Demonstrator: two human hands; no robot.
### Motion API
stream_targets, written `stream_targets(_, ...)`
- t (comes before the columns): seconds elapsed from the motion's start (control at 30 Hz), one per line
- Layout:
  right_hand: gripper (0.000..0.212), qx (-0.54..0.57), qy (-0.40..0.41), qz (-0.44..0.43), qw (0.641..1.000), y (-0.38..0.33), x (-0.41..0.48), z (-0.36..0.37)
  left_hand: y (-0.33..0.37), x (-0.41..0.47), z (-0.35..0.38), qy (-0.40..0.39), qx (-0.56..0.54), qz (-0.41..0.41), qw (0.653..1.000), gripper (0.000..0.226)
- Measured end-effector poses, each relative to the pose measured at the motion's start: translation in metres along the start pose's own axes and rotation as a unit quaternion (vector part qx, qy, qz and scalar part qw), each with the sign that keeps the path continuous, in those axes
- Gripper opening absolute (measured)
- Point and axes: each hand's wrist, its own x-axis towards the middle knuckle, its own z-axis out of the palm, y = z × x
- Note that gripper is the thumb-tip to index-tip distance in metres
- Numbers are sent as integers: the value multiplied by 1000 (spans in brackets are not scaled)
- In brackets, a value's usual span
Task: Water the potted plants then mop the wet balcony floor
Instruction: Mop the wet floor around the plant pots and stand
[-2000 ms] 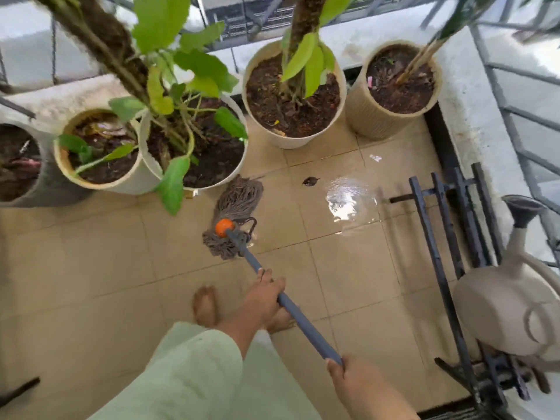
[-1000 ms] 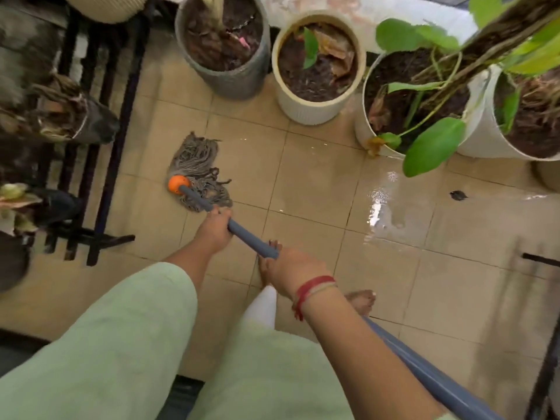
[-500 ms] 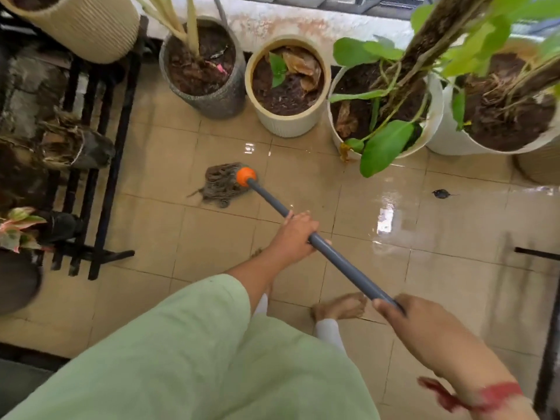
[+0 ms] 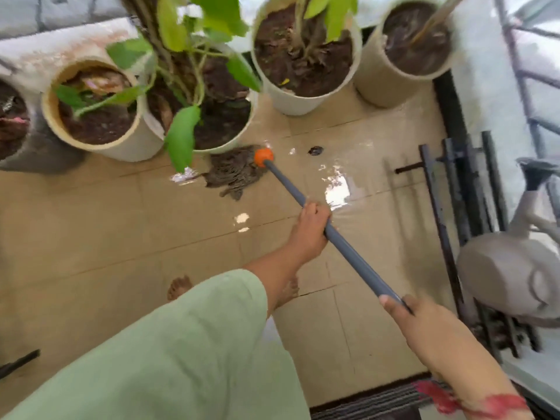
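mopping stage: mop head at the pot bases, puddle to the right

your left hand (image 4: 312, 228) grips the mop handle (image 4: 348, 250) mid-shaft and your right hand (image 4: 424, 325) grips its upper end, so the left is nearer the work. the handle's long axis runs up-left to the mop head (image 4: 235, 175), flat on the tiled floor (image 4: 91, 225) just beside the white pot (image 4: 230, 140). the glossy puddle (image 4: 338, 189) lies right of the shaft, before the black rack (image 4: 439, 207); the next sweep likely goes there.
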Motion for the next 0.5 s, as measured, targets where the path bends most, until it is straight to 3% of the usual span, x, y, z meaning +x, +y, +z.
stream_targets(0.33,46,224,74,90,968,93,67,-4,103,113,84,-174,136,66,973,37)
stream_targets(0.5,48,230,53,133,963,124,52,15,128,96,125,-238,230,99,938,38)
